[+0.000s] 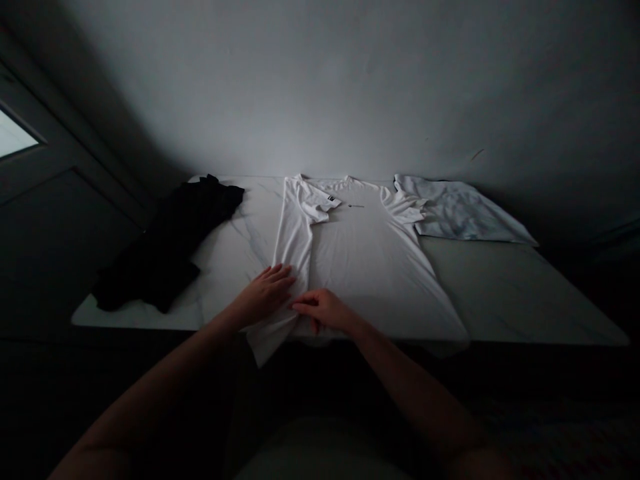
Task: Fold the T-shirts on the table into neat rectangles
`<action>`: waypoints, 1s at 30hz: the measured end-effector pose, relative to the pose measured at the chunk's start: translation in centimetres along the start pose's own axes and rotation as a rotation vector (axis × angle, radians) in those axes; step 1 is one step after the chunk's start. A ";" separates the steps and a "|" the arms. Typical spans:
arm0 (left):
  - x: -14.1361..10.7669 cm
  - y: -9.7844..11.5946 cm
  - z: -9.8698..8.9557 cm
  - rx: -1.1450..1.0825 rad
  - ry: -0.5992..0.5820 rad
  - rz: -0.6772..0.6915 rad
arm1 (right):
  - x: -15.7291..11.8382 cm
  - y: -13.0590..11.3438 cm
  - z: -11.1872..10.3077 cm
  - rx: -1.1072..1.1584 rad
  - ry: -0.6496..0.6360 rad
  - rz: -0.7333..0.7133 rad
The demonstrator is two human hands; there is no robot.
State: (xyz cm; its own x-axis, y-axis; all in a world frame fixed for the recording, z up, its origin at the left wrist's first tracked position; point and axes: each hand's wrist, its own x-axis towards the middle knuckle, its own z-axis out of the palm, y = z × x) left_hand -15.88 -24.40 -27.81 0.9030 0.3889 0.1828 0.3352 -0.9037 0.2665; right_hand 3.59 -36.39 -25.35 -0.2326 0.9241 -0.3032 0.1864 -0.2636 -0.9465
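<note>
A white T-shirt [360, 260] lies spread on the table, its neckline toward the wall and its hem at the front edge. The shirt's left side is folded inward, with that sleeve lying over the chest. My left hand [267, 290] rests flat on the folded strip, fingers stretched out. Close beside it, my right hand [325, 310] pinches the edge of the fold near the hem with thumb and forefinger. Below my left hand, a corner of the shirt hangs over the table's front edge.
The marble-patterned table [525, 293] stands against a grey wall [340, 87]. A heap of black clothing [170, 240] lies at its left end. A folded light grey cloth [460, 210] sits at the back right, touching the T-shirt's sleeve. A door [45, 200] is at the left.
</note>
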 end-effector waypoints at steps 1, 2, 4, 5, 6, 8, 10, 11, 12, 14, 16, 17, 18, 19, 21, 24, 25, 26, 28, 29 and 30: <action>-1.1 0.9 -0.1 -0.015 0.009 -0.010 | -0.3 0.0 0.3 0.002 -0.030 0.013; -2.3 1.9 -0.2 -0.031 0.023 -0.023 | -0.6 0.0 0.7 0.003 -0.050 0.026; -4.6 4.0 0.0 -0.058 0.079 -0.059 | -1.3 0.0 1.6 -0.001 -0.058 0.039; -5.8 5.1 0.3 -0.060 0.124 -0.086 | -1.6 0.0 2.0 -0.004 -0.041 0.037; -6.9 6.2 0.9 -0.051 0.185 -0.120 | -1.8 0.1 2.5 -0.009 -0.015 0.032; -8.8 8.5 2.6 -0.014 0.358 -0.217 | -2.3 0.2 3.4 -0.026 0.043 0.015; -10.1 10.5 4.8 0.025 0.573 -0.362 | -2.5 0.3 4.1 -0.047 0.093 0.002; -10.5 11.2 5.9 0.042 0.668 -0.434 | -2.6 0.4 4.4 -0.056 0.117 0.001; -10.8 11.6 7.0 0.059 0.744 -0.497 | -2.6 0.5 4.6 -0.067 0.139 0.005; -10.8 11.9 8.7 0.099 0.836 -0.573 | -2.6 0.7 4.9 -0.084 0.179 0.013; -10.4 11.5 9.7 0.098 0.899 -0.556 | -2.7 0.8 5.0 -0.099 0.206 0.010; -10.2 11.2 10.0 0.072 0.931 -0.525 | -2.7 0.9 5.0 -0.104 0.216 0.005; -10.0 10.9 10.2 0.034 0.961 -0.490 | -2.8 0.9 5.0 -0.108 0.228 0.002; -9.8 10.7 10.3 -0.003 0.989 -0.452 | -2.9 1.0 5.1 -0.113 0.240 0.000; -9.7 10.7 10.4 -0.041 1.034 -0.404 | -3.1 1.1 5.2 -0.134 0.264 0.004; -10.7 11.6 10.3 -0.027 1.009 -0.411 | -3.6 1.4 5.5 -0.155 0.297 0.000; -11.3 11.9 10.2 -0.025 0.993 -0.419 | -3.8 1.5 5.6 -0.149 0.300 -0.006; -12.0 12.3 10.2 -0.028 0.976 -0.427 | -4.0 1.7 5.7 -0.136 0.300 -0.013; -13.7 12.7 10.0 -0.053 0.902 -0.442 | -4.5 2.1 5.9 -0.108 0.284 -0.020; -14.5 12.7 9.9 -0.067 0.850 -0.451 | -4.7 2.2 6.0 -0.098 0.275 -0.017; -15.2 12.7 9.7 -0.082 0.792 -0.462 | -4.9 2.4 6.1 -0.093 0.267 -0.011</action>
State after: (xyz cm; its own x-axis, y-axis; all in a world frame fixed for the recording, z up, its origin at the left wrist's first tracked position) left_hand -22.72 -43.51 -36.36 0.2260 0.7447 0.6280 0.5696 -0.6240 0.5349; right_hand -0.62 -43.26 -26.76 0.0221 0.9701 -0.2416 0.2746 -0.2383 -0.9316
